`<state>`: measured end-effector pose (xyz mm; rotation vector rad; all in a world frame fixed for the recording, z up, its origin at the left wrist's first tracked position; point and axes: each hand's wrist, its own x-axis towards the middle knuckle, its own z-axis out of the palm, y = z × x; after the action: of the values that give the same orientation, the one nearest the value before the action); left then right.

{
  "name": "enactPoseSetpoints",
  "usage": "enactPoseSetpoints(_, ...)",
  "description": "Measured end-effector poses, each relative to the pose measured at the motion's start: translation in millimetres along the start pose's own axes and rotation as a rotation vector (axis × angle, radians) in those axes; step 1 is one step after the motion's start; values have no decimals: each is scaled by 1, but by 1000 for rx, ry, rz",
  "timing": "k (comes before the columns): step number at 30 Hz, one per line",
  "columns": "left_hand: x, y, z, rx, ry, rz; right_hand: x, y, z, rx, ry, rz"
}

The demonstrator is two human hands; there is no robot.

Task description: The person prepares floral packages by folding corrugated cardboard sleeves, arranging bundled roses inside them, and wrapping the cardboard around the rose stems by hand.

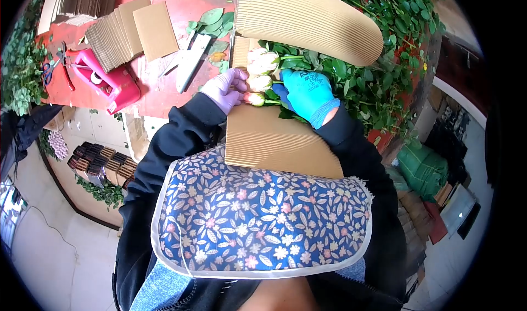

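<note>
Three pale pink-and-cream rose buds [261, 63] lie in a column on an opened sheet of corrugated cardboard [280, 143], their leafy stems pointing right. My left hand [224, 90], in a thin lilac glove, touches the left side of the buds, fingers bent, with nothing clearly held. Over the stems just right of the buds rests my right hand [308, 94], in a bright blue glove; its fingers curl down around the stems, and the fingertips are partly hidden. The cardboard's upper flap [307, 23] spreads above the flowers.
On the red table [159, 99] at the left are a pink tape dispenser [112, 86], scissors [49, 69], red-handled pliers [67, 69], stacked cardboard pieces [155, 31] and a white-handled tool [192, 63]. Leafy stems [406, 14] pile up at the right.
</note>
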<state>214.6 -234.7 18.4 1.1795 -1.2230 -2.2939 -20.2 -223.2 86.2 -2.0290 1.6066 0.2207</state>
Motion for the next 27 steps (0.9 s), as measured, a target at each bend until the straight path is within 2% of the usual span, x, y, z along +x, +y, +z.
enactPoseSetpoints(2,-2,14,-3,32,-27,21,0,2,-1,-13,22,-19)
enactPoseSetpoints(4,-6,32,-6,461,79,149,1,-4,-9,-141,-61,-65)
enactPoseSetpoints(5,-3,29,-11,614,174,390,0,-4,-8,-140,-57,-62)
enactPoseSetpoints(6,-3,31,-19,618,171,392,-1,-5,-8,-183,-67,-101)
enactPoseSetpoints(8,-3,44,-31,752,-61,678,-2,-1,-3,-227,-73,-138)
enactPoseSetpoints(9,-5,49,-31,709,-174,634,-2,5,2,-229,-37,-214)
enactPoseSetpoints(10,-8,52,-28,710,-175,637,-2,9,6,-233,-1,-290)
enactPoseSetpoints(12,-12,56,-20,760,-324,570,2,10,6,-234,-22,-332)
enactPoseSetpoints(14,-10,54,-16,748,-352,538,4,8,8,-235,-41,-405)
enactPoseSetpoints(16,-3,38,-16,896,-401,572,6,2,2,-300,-56,-406)
enactPoseSetpoints(18,1,24,-21,789,-429,560,4,-1,1,-258,-46,-379)
enactPoseSetpoints(21,1,32,-19,770,-415,643,4,1,5,-185,-22,-361)
enactPoseSetpoints(23,-3,55,-12,985,-325,502,5,3,7,-154,0,-357)
enactPoseSetpoints(24,-1,59,-9,994,-335,506,5,3,7,-159,-21,-359)
enactPoseSetpoints(26,4,65,1,1223,-212,500,4,5,9,-163,-35,-354)
enactPoseSetpoints(27,3,70,9,1327,-263,395,3,7,13,-200,-1,-375)
